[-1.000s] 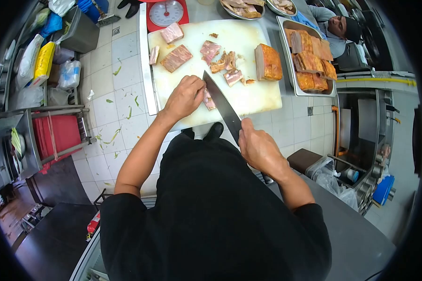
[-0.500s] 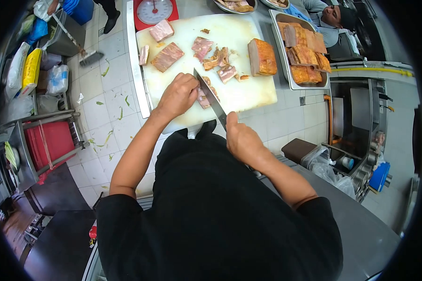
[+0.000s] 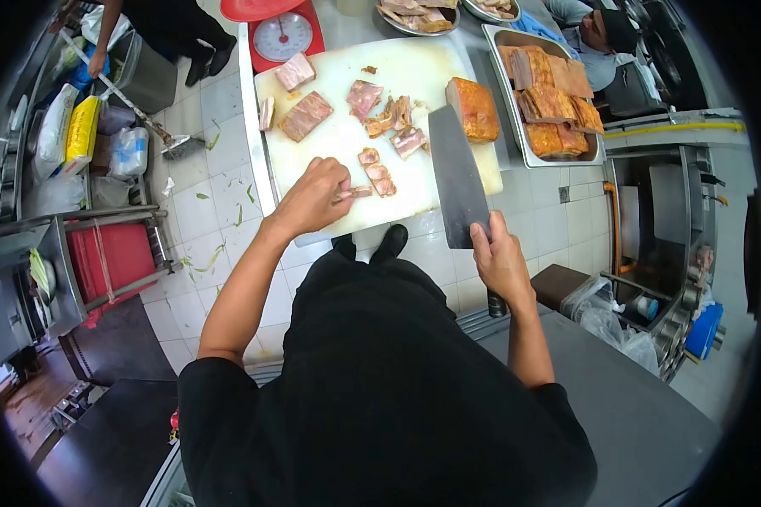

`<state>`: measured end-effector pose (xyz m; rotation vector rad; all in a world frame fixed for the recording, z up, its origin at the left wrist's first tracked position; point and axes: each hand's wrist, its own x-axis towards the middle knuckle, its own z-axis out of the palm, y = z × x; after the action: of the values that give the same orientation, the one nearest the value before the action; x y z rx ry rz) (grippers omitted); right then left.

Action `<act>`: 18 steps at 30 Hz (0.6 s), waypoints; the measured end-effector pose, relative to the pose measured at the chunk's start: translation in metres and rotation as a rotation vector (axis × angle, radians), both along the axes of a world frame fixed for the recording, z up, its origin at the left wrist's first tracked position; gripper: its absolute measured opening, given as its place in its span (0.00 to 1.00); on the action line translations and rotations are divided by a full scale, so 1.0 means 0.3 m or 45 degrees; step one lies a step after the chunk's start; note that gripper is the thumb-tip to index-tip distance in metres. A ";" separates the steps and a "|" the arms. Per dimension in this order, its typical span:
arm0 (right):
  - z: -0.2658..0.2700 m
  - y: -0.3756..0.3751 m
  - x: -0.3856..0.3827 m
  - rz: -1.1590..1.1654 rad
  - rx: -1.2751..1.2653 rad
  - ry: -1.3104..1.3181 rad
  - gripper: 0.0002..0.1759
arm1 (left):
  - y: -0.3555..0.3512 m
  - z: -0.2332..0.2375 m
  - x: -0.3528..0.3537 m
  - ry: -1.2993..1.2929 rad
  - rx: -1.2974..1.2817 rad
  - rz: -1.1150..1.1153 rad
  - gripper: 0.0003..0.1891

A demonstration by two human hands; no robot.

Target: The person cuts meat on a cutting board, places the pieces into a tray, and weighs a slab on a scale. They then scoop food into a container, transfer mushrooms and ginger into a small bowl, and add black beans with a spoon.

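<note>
My right hand (image 3: 502,264) grips a broad-bladed cleaver (image 3: 458,173), its blade tilted up over the right part of the white cutting board (image 3: 313,160). The fingers of my left hand (image 3: 313,196) are closed on a thin strip of pork belly (image 3: 354,193) at the board's near edge. Just beyond it lie small cut meat pieces (image 3: 377,175). Browned scraps (image 3: 389,118) and other chunks, such as a pale pink slab (image 3: 307,117), are spread across the board. A large browned pork block (image 3: 473,108) sits behind the blade.
A metal tray (image 3: 528,160) of browned pork slabs stands right of the board. A red scale (image 3: 284,38) and a metal bowl of meat (image 3: 418,17) are at the back. One person holds a broom (image 3: 180,145) at left; another person (image 3: 596,38) is at upper right.
The cleaver has lifted off the meat and swung right with my right hand. My left hand has drawn slightly down-left with a strip. The person with the broom has come further into view.
</note>
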<state>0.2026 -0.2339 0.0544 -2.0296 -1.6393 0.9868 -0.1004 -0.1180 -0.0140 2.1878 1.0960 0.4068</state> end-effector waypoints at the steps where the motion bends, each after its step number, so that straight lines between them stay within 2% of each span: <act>1: -0.011 -0.009 0.011 -0.018 0.016 0.011 0.13 | 0.002 -0.002 -0.002 -0.011 -0.039 0.044 0.10; 2: -0.008 -0.015 0.016 -0.062 -0.094 0.082 0.13 | 0.003 0.000 0.001 -0.002 -0.033 0.051 0.10; 4: -0.039 -0.038 0.033 -0.065 -0.073 0.102 0.13 | 0.011 0.030 0.018 -0.230 -0.404 0.361 0.10; 5: -0.055 -0.050 0.040 -0.074 -0.057 0.111 0.13 | 0.026 0.039 0.036 -0.222 -0.398 0.356 0.10; 7: -0.070 -0.064 0.046 -0.083 -0.049 0.128 0.13 | 0.080 0.064 0.102 -0.451 -0.203 0.447 0.09; 9: -0.064 -0.077 0.055 -0.090 -0.037 0.136 0.13 | 0.121 0.091 0.156 -0.343 -0.188 0.448 0.13; 11: -0.041 -0.090 0.068 -0.134 -0.140 0.269 0.13 | 0.141 0.078 0.189 -0.186 0.400 0.340 0.19; 12: -0.037 -0.102 0.075 -0.154 -0.132 0.284 0.13 | 0.132 0.094 0.195 -0.134 0.333 0.314 0.25; 15: 0.021 -0.118 0.103 -0.155 -0.268 0.234 0.12 | 0.051 0.059 0.194 -0.087 0.302 0.217 0.26; 18: 0.031 -0.116 0.110 -0.129 -0.298 0.226 0.12 | -0.016 -0.004 0.204 -0.096 0.356 0.178 0.22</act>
<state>0.2357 -0.2687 0.0636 -2.0780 -1.3706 1.3323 -0.0392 -0.1229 -0.0152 2.3194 1.2145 0.7381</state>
